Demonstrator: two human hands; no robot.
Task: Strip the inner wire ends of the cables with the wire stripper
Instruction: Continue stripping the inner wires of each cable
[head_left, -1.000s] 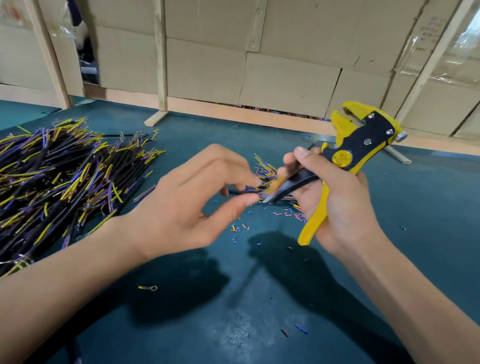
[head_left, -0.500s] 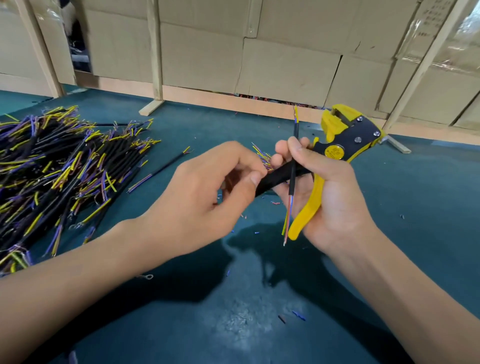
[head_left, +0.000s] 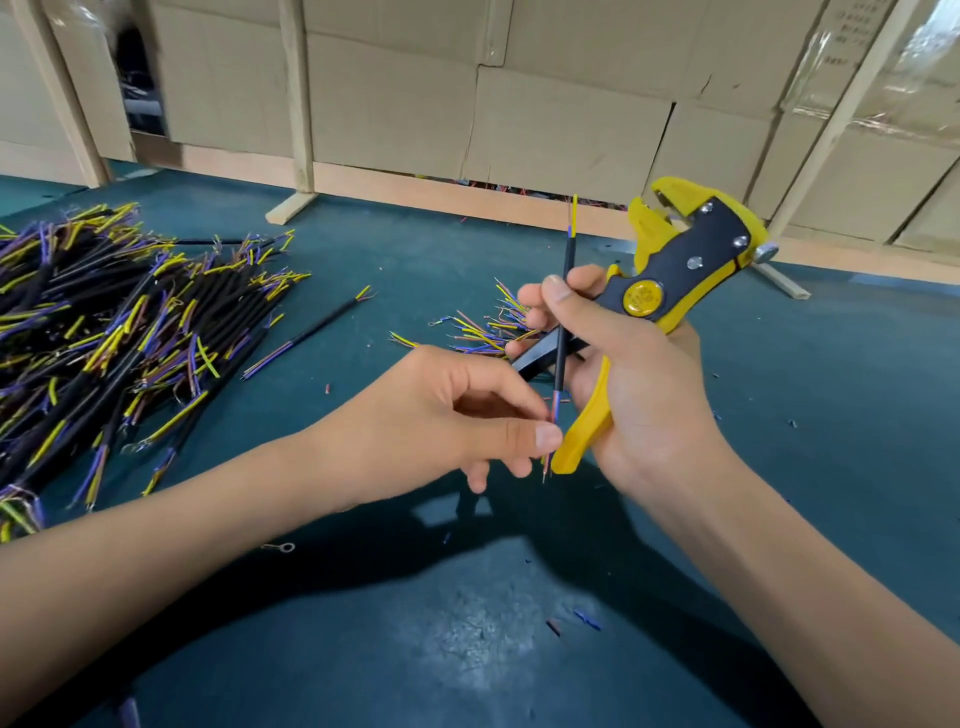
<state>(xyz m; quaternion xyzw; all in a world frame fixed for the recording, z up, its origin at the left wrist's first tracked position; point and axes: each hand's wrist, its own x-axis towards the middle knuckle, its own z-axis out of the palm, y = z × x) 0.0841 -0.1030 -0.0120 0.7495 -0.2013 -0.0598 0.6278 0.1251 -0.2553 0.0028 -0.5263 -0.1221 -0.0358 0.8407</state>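
Black-sheathed and standing nearly upright, a single cable (head_left: 562, 317) sits between the two hands at the middle of the scene, its yellow and blue inner wires showing at both the far top end and the near bottom end. The right hand (head_left: 628, 374) has its fingers curled around the yellow and black wire stripper (head_left: 675, 270), whose head points up and to the right; its thumb also presses the cable's sheath against the tool's handles. The left hand (head_left: 447, 421) lies just left of the cable's lower end, thumb and forefinger pinching the thin inner wires there, the other fingers loosely curled beneath. Far to the left on the green table (head_left: 831, 415) spreads a large pile of cables (head_left: 104, 338) of the same kind, and a smaller bunch of cables (head_left: 483, 327) lies just beyond the hands. Small bits of stripped insulation (head_left: 587, 621) are scattered over the near part of the table.
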